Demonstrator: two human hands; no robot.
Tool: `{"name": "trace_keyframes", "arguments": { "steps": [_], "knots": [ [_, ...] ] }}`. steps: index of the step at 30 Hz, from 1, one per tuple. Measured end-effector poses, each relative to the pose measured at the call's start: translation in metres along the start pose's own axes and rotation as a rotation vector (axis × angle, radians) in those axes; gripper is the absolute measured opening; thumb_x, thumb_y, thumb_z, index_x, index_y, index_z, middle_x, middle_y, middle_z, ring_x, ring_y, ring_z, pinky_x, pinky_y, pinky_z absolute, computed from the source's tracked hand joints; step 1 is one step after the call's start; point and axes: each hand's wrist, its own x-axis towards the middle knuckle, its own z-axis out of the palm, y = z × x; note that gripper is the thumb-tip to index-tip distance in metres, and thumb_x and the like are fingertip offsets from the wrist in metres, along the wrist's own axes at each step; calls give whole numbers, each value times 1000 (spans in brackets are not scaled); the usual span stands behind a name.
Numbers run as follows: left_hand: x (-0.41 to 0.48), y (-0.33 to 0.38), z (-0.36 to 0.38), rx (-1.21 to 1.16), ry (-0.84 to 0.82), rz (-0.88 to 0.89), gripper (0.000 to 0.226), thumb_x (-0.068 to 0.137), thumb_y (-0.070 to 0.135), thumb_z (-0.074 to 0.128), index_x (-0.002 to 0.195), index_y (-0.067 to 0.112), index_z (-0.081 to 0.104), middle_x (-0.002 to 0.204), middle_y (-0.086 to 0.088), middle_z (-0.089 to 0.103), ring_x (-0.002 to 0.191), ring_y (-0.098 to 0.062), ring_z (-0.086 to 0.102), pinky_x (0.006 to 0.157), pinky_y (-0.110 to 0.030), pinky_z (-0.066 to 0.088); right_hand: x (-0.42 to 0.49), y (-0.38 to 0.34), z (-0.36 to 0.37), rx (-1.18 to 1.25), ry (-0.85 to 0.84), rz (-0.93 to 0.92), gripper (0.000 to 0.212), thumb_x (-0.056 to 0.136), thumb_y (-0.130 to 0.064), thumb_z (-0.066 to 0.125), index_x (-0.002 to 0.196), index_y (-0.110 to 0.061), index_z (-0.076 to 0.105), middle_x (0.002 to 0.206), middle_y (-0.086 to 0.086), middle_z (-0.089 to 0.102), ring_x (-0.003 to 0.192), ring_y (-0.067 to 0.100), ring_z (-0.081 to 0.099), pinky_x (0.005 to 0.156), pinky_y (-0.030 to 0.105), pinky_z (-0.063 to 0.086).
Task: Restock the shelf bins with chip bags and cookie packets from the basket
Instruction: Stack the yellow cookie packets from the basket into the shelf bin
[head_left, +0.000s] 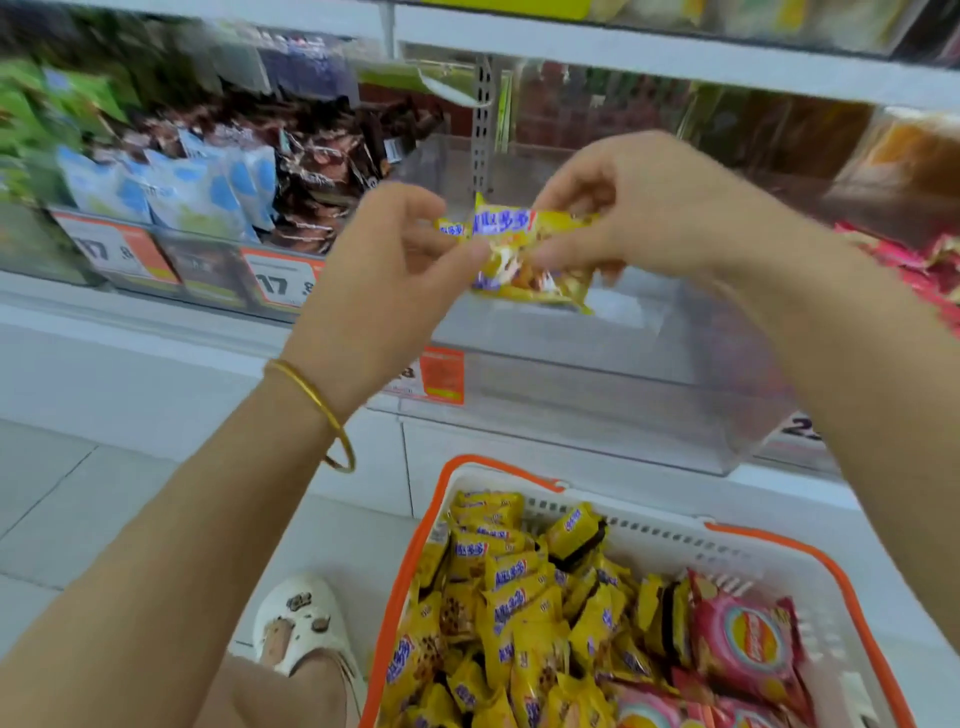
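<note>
Both of my hands hold yellow cookie packets (524, 249) in the air, just above a clear shelf bin (597, 374). My left hand (384, 270) pinches their left end and my right hand (628, 208) grips the right end. Below, a white basket with an orange rim (415, 551) is filled with several more yellow cookie packets (519, 597), and pink chip bags (743, 644) lie at its right side. The clear bin under my hands looks bare inside.
Bins to the left hold blue-white bags (182, 192) and brown packets (322, 171), with price tags (280, 283) on their fronts. Pink-red packets (919, 265) fill a bin at the far right. A foot in a white sandal (306, 623) stands left of the basket.
</note>
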Motion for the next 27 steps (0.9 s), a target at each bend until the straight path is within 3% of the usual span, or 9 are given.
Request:
{"name": "trace_keyframes", "arguments": {
  "steps": [1,3,5,7,9,11,15,21,27],
  "knots": [
    [4,-14,1,142,57,72,26,88,32,60,105,14,53,93,0,64,89,-15,60,81,-29,48,26,11,8,-10,31,34,32,67,-17,83,91,-12,62,75,4,62,43,3,53,40,18,47],
    [4,-38,4,434,-18,122,39,86,45,41,104,15,60,100,-3,63,98,-22,57,85,-32,43,74,39,35,-88,56,94,38,67,-14,84,95,-11,58,86,6,57,49,10,56,39,22,49],
    [1,-50,11,689,-109,126,51,86,51,22,94,19,61,98,-6,64,98,-28,57,81,-36,40,110,64,64,-225,45,111,42,68,-16,84,101,-9,58,95,3,51,68,19,60,50,26,48],
    [-2,-50,17,831,-102,196,50,86,50,11,73,21,50,85,-6,65,87,-30,59,75,-36,38,134,83,85,-375,26,76,44,72,-21,81,107,-8,58,101,5,53,95,25,58,67,29,41],
    [-3,-51,19,827,-73,258,40,89,43,17,63,24,41,70,-6,64,73,-31,60,71,-36,39,150,92,96,-468,40,35,44,74,-24,78,110,-10,56,115,9,53,105,26,53,78,29,38],
    [-3,-56,18,798,-45,286,38,90,38,24,58,24,40,61,-6,62,64,-31,60,69,-35,41,162,95,102,-466,87,40,43,76,-24,77,110,-13,54,121,11,44,101,31,53,84,35,44],
    [-3,-56,19,801,-40,308,38,89,36,26,56,23,38,57,-3,60,60,-29,58,68,-35,42,174,93,113,-458,131,-18,40,80,-23,74,110,-11,51,121,13,39,97,34,53,81,39,45],
    [-2,-60,20,775,-2,336,41,90,35,27,54,20,37,52,-1,53,55,-28,53,67,-36,43,174,95,112,-887,197,-112,46,86,-41,62,122,-15,49,123,9,49,118,29,38,83,38,38],
    [-3,-61,20,770,21,323,39,91,34,28,57,21,40,56,-1,55,59,-28,55,67,-35,41,171,89,109,-899,153,-83,54,84,-39,67,124,-10,45,126,9,46,118,28,39,80,37,41]
  ]
}}
